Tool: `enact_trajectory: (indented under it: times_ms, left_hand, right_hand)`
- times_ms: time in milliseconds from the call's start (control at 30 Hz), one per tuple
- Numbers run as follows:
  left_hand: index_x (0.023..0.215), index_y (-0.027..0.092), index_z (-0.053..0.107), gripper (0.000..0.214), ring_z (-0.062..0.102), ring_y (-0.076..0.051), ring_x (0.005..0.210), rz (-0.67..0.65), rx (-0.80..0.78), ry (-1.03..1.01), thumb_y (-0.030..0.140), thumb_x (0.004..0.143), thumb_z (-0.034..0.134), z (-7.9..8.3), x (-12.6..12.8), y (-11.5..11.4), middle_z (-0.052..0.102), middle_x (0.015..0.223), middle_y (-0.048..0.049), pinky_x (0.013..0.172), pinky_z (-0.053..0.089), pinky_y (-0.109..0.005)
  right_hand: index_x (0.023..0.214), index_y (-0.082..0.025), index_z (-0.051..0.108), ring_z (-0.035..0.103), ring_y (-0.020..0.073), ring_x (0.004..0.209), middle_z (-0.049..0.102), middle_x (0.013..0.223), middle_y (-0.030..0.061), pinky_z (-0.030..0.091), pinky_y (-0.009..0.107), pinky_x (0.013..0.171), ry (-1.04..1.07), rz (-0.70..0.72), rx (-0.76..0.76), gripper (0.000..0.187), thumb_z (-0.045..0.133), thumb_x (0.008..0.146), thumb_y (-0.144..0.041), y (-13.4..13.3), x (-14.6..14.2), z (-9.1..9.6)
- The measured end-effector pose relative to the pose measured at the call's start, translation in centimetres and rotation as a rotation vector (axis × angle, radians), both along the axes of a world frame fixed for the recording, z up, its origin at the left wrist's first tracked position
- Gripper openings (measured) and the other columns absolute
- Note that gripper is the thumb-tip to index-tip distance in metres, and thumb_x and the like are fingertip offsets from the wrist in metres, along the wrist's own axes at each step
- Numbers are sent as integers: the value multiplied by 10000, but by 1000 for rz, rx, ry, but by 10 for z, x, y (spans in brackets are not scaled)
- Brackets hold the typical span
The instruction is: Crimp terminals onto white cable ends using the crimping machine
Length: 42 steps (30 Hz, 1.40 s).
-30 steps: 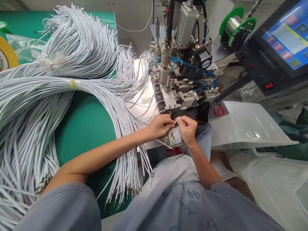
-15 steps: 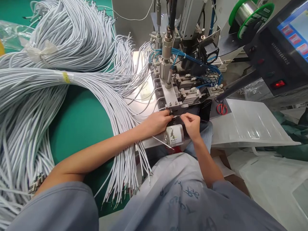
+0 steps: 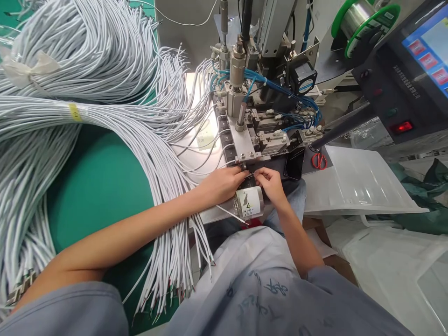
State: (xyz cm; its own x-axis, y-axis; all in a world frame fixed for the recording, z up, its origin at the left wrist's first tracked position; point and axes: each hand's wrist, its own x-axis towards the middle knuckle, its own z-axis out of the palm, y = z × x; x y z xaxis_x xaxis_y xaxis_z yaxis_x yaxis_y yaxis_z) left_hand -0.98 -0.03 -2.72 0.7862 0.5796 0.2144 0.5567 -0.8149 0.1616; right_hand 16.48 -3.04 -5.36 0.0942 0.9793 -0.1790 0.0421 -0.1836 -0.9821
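At the front of the soldering machine, my left hand is closed, its fingertips pinching the end of a white cable. Close on its right, my right hand is closed too, thumb and forefinger pressed together at the tip of that end; what exactly they grip is too small to make out. Just below both hands is a clear jar with a white label. Another white cable tip sticks out below my left wrist, beside the jar.
A large bundle of white cables drapes over the green mat on the left. At the right are red-handled scissors, a dark phone-like slab, a white plastic tray, a solder wire spool and a control screen.
My right hand has moved slightly left, bringing its fingertips closer to my left hand's. The whole view has shifted a little; both hands stay at the machine's front.
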Motion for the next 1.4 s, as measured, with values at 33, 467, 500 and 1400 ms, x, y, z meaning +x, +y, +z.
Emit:
enact_trajectory:
  times_ms: [33,467,500,1400]
  left_hand:
    - [1050,137,612,264,600,-135,642,-12,-1,1,125,856,433,0,0,0,628,774,-43,533,456,-217]
    - [1080,113,597,305,598,-159,705,-116,69,83,85,819,443,2,-3,0,601,786,-65,585,471,-249]
    - [1078,113,597,297,598,-161,707,-119,74,89,91,828,438,2,-3,0,602,797,-68,584,470,-253]
    - [699,115,622,143,567,-172,686,43,-64,371,62,791,527,40,-4,-13,581,749,-75,498,352,-270]
  right_hand:
    - [603,-162,566,436,94,488,496,516,-38,358,238,493,-5,15,-8,144,588,648,-297,1,1,0]
    - [627,-171,554,422,98,494,474,509,-39,334,242,493,-99,144,-95,157,555,677,-319,7,10,4]
    - [632,-173,551,422,99,493,475,511,-40,335,243,492,-102,145,-94,155,552,680,-320,7,10,4]
    - [633,-195,460,349,106,546,371,560,-38,305,242,508,-164,69,104,247,489,807,-368,1,3,-17]
